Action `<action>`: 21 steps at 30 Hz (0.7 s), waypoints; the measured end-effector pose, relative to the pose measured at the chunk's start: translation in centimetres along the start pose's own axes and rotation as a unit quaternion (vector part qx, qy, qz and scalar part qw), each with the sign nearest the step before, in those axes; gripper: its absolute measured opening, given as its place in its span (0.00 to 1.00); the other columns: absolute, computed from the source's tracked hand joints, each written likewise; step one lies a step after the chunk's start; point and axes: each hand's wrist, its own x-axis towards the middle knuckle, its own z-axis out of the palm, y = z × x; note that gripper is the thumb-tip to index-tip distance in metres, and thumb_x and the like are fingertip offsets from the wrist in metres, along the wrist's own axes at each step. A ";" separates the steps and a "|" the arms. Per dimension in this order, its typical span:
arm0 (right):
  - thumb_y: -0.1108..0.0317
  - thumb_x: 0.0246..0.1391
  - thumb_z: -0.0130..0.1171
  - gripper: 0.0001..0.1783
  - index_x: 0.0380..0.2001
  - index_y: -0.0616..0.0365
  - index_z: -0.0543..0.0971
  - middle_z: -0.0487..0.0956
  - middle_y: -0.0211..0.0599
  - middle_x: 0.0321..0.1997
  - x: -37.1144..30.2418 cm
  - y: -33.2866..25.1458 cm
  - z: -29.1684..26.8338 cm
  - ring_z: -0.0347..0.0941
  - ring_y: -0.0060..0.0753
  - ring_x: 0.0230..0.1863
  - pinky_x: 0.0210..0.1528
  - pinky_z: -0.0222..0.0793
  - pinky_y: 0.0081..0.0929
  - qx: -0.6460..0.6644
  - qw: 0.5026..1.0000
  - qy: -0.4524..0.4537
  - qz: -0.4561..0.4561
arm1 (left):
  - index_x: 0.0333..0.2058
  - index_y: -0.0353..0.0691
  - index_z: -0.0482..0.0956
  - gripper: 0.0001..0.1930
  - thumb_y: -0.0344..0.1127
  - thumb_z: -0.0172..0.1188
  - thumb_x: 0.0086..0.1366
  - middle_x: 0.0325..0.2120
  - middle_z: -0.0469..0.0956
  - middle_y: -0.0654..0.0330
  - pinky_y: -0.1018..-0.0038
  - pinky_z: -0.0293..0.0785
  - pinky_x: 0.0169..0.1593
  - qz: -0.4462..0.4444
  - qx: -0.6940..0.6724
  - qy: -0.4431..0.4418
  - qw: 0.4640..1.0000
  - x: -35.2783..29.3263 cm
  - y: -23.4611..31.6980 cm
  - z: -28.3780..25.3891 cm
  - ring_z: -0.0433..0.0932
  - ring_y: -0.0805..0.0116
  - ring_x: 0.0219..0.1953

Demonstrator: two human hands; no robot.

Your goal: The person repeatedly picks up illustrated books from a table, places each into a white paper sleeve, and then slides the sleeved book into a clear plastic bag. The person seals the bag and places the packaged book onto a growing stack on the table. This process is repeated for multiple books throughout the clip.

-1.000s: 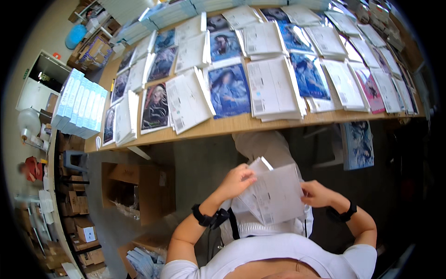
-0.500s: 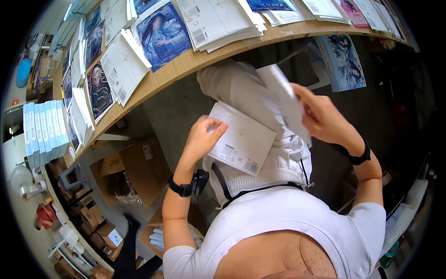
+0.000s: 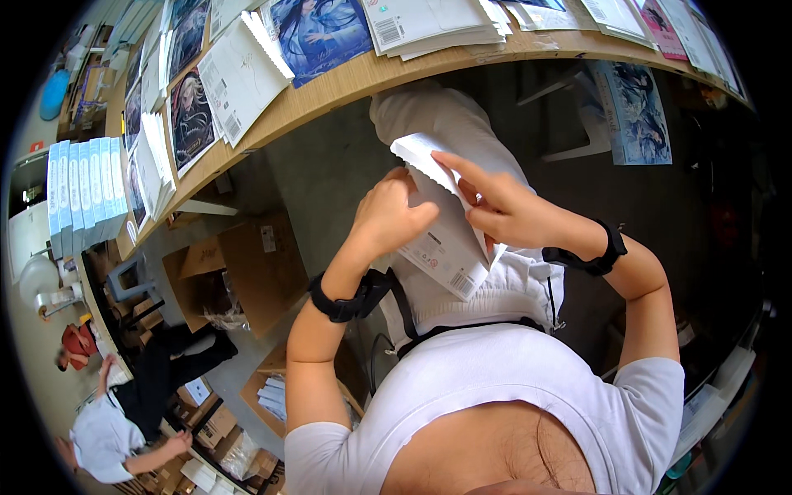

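The white envelope [image 3: 445,239] was held at waist height below the edge of the wooden bench [image 3: 363,78], both hands grasping it. The left hand [image 3: 392,216] curled closed on its left edge, while the right hand [image 3: 507,210] pinched the flap. Stacked envelopes [image 3: 429,25] and illustrated prints [image 3: 318,33] covered the bench; a cardboard box [image 3: 247,268] stood on the floor.

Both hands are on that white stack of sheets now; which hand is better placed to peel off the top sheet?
Probably the right hand: its fingers lie stretched along the top edge of the white sheets, on the loose upper leaf. The left hand is closed around the stack's left side, steadying it.
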 end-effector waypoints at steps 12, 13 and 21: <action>0.79 0.47 0.41 0.36 0.63 0.60 0.51 0.73 0.42 0.30 0.6 -0.2 -1.0 0.72 0.28 0.18 0.20 0.71 0.25 0.003 1.000 0.003 0.020 | 0.35 0.37 0.81 0.27 0.58 0.56 0.54 0.39 0.76 0.52 0.65 0.71 0.43 -0.011 0.023 -0.008 1.000 0.6 0.8 0.3 0.76 0.54 0.41; 0.79 0.47 0.41 0.37 0.64 0.60 0.51 0.73 0.41 0.30 0.6 -0.2 -1.0 0.72 0.28 0.18 0.20 0.70 0.25 0.001 1.000 0.001 0.018 | 0.35 0.38 0.81 0.27 0.59 0.56 0.54 0.38 0.76 0.53 0.65 0.71 0.42 -0.007 0.024 -0.007 1.000 0.6 0.9 0.3 0.76 0.55 0.41; 0.77 0.45 0.46 0.31 0.57 0.62 0.62 0.73 0.44 0.28 0.7 1.2 -1.2 0.73 0.40 0.27 0.29 0.68 0.35 -0.181 0.976 0.097 -0.076 | 0.36 0.38 0.80 0.27 0.59 0.57 0.54 0.37 0.78 0.54 0.66 0.71 0.43 -0.004 0.022 -0.005 1.000 0.6 2.0 0.2 0.76 0.55 0.41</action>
